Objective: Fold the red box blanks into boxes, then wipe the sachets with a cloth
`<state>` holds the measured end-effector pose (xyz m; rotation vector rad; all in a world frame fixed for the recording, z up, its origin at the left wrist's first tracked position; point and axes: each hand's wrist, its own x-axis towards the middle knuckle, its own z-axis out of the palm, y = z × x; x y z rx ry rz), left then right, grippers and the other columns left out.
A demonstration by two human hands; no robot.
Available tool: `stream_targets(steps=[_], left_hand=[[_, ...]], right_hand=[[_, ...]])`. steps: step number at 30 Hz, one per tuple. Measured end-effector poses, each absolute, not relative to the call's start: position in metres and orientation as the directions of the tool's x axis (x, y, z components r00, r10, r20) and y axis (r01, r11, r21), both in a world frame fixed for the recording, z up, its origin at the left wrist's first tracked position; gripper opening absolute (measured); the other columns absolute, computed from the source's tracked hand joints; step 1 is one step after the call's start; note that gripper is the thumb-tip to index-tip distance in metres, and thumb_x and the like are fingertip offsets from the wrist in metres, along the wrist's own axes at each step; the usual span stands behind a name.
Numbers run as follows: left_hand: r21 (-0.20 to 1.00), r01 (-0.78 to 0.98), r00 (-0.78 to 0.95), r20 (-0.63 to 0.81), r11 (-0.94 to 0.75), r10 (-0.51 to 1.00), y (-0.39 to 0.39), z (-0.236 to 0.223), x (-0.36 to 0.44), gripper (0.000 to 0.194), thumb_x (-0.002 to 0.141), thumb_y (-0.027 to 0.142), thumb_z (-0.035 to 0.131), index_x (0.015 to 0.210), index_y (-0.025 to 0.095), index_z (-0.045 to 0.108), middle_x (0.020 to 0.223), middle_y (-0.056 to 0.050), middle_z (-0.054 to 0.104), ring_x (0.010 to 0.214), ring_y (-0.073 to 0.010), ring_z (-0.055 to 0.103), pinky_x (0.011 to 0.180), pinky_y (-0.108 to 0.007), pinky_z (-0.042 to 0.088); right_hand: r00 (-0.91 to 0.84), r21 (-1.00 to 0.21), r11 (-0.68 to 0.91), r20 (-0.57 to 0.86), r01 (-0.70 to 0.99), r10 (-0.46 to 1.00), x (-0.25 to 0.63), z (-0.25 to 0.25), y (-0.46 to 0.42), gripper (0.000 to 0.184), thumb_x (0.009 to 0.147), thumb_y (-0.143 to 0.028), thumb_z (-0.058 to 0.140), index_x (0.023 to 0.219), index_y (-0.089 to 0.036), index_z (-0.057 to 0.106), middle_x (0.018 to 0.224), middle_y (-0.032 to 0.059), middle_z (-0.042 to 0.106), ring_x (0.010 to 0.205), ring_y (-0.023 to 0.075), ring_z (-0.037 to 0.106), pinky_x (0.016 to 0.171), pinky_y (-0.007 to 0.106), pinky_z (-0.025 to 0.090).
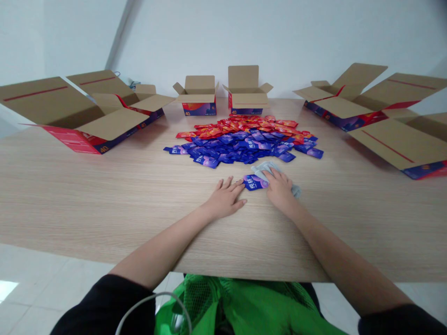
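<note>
Counter (115, 195) spans frame. Open boxes (199, 110) line upper part, left to right. Pile of red and blue packets (240, 146) upper centre. Left hand (224, 200) flat, fingers spread, grip wide, fingertips at near packet's left edge. Right hand (281, 193) grip holding cloth (266, 166). Near blue packet (254, 183) just below frame centre, between 2 hands. Looks like wiping: pin left edge, stroke cloth rightward, light pressure, avoid creasing.

I count my 2 bare hands (226, 199) (280, 190), 1 pale grey cloth (261, 168), 1 separate flat blue-purple sachet (253, 183), 1 wood-grain table (87, 195), at least 6 open cardboard boxes (204, 110). The piled red sachets (237, 123) and blue sachets (230, 148) I cannot count.
</note>
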<state>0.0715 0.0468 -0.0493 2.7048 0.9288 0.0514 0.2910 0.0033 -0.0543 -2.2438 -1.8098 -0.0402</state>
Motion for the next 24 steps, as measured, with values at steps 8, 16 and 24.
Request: stream_targets(steps=[8,16,24], left_hand=[[0.279,0.582,0.8,-0.03,-0.764,0.599,0.046,-0.051,0.071,0.063,0.098,0.054,0.036,0.153,0.025,0.028,0.161,-0.003,0.023,0.149,-0.0361,0.012,0.117,-0.061,0.013],[0.28,0.59,0.796,-0.046,-0.757,0.603,0.046,-0.048,0.071,0.064,0.098,0.054,0.036,0.154,0.024,0.027,0.161,-0.003,0.024,0.149,-0.0367,0.012,0.118,-0.06,0.012],[0.271,0.593,0.795,-0.048,-0.758,0.605,0.046,-0.048,0.072,0.063,0.097,0.052,0.038,0.154,0.026,0.027,0.161,-0.004,0.025,0.149,-0.0365,0.012,0.117,-0.062,0.014]], right_hand=[[0.192,-0.273,-0.098,0.341,0.957,0.92,0.297,-0.042,0.003,0.061,0.09,-0.013,0.031,0.151,-0.017,0.034,0.146,0.0137,0.047,0.13,0.0299,0.042,0.102,0.047,0.036],[0.05,-0.02,-0.047,0.189,0.999,0.981,0.275,-0.052,0.001,0.052,0.092,-0.036,0.042,0.143,-0.026,0.046,0.152,0.0116,0.039,0.131,0.0307,0.039,0.098,0.046,0.037],[0.001,-0.033,0.007,0.231,0.999,0.973,0.269,-0.052,-0.002,0.051,0.093,-0.026,0.039,0.143,-0.024,0.048,0.151,0.012,0.042,0.132,0.0291,0.038,0.1,0.044,0.033]])
